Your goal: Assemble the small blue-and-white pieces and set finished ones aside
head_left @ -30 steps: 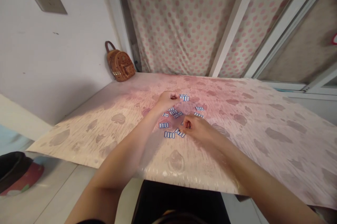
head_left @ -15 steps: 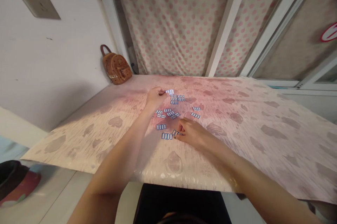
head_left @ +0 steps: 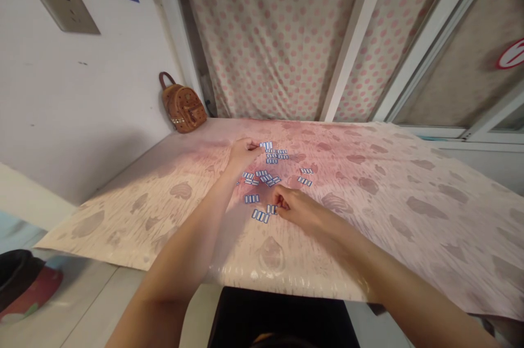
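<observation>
Several small flat white pieces with blue edges, each looking like a short row of rectangles, lie on the table. At the far side my left hand (head_left: 244, 153) pinches one such piece (head_left: 267, 145) just beyond a neat block of others (head_left: 277, 156). Closer to me, my right hand (head_left: 291, 203) has its fingers curled and closed on the end of another piece (head_left: 271, 209), partly hidden by the fingertips. Touching or almost touching it is a tilted piece (head_left: 261, 216). Between the hands is a loose, overlapping cluster (head_left: 266, 177). Any print on the pieces is too small to read.
A patterned, glossy cloth covers the table (head_left: 368, 228). Two loose pieces (head_left: 305, 176) lie right of the cluster. A small brown backpack (head_left: 185, 107) stands at the back left corner against the wall. Behind the table hangs a dotted curtain (head_left: 270, 37).
My right fingers have closed further over the near piece, which has turned. The piece beside it has tilted. My left hand keeps its pinch, and its piece is slightly turned.
</observation>
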Demonstrator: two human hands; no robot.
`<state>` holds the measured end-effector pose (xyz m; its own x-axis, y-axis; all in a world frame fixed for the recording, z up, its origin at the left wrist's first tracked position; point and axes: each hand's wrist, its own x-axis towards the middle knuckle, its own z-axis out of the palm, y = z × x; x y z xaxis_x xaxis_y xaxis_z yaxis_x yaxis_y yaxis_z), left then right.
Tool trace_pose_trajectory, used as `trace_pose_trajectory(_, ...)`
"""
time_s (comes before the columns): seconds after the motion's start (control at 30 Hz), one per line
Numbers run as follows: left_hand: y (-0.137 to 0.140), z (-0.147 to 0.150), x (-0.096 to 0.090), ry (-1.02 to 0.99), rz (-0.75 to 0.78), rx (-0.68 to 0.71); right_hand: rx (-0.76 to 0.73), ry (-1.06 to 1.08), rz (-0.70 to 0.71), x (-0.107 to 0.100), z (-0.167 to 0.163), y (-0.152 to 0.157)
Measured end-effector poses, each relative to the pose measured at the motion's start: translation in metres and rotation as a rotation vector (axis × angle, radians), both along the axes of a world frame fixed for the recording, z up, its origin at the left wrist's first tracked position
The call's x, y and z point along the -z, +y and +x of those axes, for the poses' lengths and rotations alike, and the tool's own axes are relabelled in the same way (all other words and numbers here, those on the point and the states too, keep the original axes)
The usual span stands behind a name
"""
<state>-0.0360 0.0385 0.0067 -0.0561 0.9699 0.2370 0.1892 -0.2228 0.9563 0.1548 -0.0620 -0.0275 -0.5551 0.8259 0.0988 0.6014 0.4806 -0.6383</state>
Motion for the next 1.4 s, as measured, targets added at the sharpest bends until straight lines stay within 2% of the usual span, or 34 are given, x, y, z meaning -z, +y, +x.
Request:
trace_pose_trajectory(0.1,-0.005,0.005,-0.002,-0.007,0.008,0.034,0.065,0.176,0.021,-0.007,0.006,0.007)
trace_pose_trajectory(0.3,-0.018,0.025,-0.001,-0.002,-0.03,0.211,0.323,0.427,0.275,-0.03,0.023,0.02)
trace_pose_trajectory(0.43,-0.027,0.035,0.001,0.062,0.001,0.328,0.388,0.414,0.405,-0.032,0.03,0.024)
trace_pose_trajectory(0.67,-0.038,0.04,-0.006,0.124,0.016,0.415,0.466,0.358,0.436,-0.03,0.033,0.024)
trace_pose_trajectory(0.83,-0.039,0.041,-0.008,0.114,-0.041,0.429,0.477,0.285,0.509,-0.034,0.035,0.024)
trace_pose_trajectory(1.13,-0.039,0.04,-0.005,0.104,-0.057,0.487,0.498,0.268,0.534,-0.034,0.036,0.023)
trace_pose_trajectory(1.4,-0.04,0.042,-0.007,0.083,-0.088,0.476,0.43,0.282,0.543,-0.032,0.036,0.026)
